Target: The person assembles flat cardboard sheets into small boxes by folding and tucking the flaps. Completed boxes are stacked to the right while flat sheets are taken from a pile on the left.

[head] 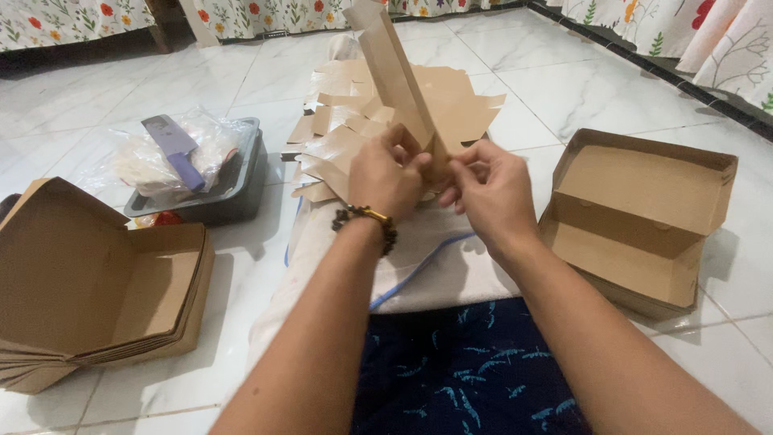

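Both-handed: left hand [386, 171] and right hand [489, 187] pinch a flat cardboard blank [396, 71], held upright over the lap. Behind it lies a pile of unfolded blanks [463, 109]. Finished open box [636, 216] sits right; nested boxes [97, 282] left.

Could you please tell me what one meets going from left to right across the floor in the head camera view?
Stack of folded brown boxes → grey tray with a plastic bag → left hand → right hand, both on an upright cardboard blank → open brown box.
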